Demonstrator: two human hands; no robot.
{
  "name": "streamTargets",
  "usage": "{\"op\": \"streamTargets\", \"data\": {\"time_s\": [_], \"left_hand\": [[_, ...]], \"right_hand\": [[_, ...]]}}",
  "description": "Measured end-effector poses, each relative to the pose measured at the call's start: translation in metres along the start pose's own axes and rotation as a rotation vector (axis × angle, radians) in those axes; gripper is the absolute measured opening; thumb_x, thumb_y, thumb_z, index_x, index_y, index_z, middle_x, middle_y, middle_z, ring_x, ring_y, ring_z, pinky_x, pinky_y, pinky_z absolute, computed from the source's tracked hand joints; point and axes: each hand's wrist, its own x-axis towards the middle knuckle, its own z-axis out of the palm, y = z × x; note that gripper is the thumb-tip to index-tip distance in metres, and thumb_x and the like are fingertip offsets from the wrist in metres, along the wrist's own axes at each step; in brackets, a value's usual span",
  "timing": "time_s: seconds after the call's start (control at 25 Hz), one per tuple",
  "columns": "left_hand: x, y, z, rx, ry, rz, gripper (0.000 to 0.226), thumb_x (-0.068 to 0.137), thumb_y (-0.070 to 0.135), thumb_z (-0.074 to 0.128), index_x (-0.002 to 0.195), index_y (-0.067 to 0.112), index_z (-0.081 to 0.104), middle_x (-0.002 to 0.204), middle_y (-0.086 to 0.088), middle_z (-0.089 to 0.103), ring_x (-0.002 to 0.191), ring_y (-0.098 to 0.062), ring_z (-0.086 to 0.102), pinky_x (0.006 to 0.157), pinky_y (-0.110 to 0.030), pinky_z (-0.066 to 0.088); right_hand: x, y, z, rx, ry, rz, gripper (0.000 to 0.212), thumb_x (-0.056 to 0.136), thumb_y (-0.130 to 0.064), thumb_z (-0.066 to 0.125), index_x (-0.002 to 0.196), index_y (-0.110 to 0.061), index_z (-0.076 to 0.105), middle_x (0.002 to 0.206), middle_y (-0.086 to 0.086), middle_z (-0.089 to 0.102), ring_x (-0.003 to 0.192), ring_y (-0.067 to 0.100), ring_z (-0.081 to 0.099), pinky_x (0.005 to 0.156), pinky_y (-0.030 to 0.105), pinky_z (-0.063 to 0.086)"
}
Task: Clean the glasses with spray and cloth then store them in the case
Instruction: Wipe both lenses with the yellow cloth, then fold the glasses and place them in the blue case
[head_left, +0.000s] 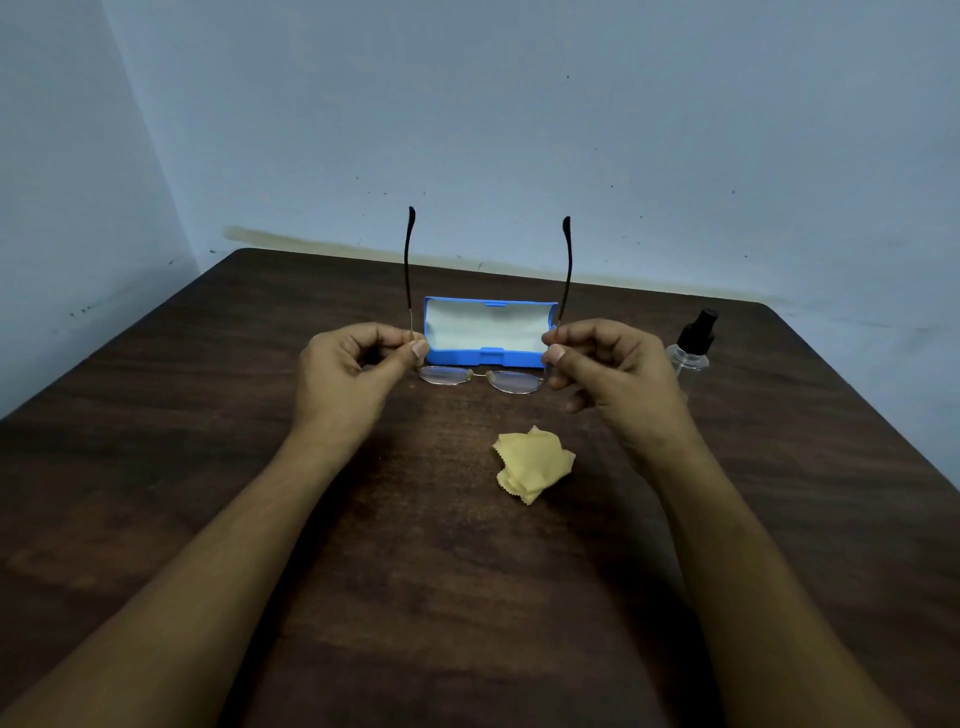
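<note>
**Over the table, both hands pinch the glasses by their arms**

Over the dark wooden table (467, 597), the glasses (444, 375) hang between the two hands with the lenses low and facing down. Their two dark arms point straight up against the pale blue wall (519, 130). The left hand (353, 369) pinches the left arm (409, 260) of the frame between thumb and forefinger, close to the hinge, with its other fingers curled into the palm. The right hand (608, 369) does the same on the right arm (566, 265), thumb pressed against forefinger near the hinge and the remaining fingers loosely curled below. The lenses sit just in front of the blue case (488, 332); whether they touch the tabletop cannot be told from this angle.

The case lies open on the table behind the glasses, its lid raised toward the wall and its pale lining showing. To the right of the case stands the spray bottle (693, 340), clear with a black nozzle, partly hidden behind the right hand. The yellow cloth (532, 462) lies crumpled on the table nearer the person, apart from the glasses, between the two forearms and closer to the right one.
</note>
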Motion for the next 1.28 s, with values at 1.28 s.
{"op": "streamTargets", "data": {"time_s": [1.28], "left_hand": [[0.000,0.011,-0.007,0.167,-0.516,-0.071,0.017,0.093,0.013,0.071,0.105,0.021,0.080,0.093,0.005,0.077,0.080,-0.005,0.067,0.075,-0.020,0.051]], "right_hand": [[0.001,0.005,-0.008,-0.090,-0.199,0.222,0.014,0.090,0.009,0.065,0.102,0.003,0.070,0.068,0.005,0.067,0.058,0.012,0.065,0.052,0.027,0.057]]}}
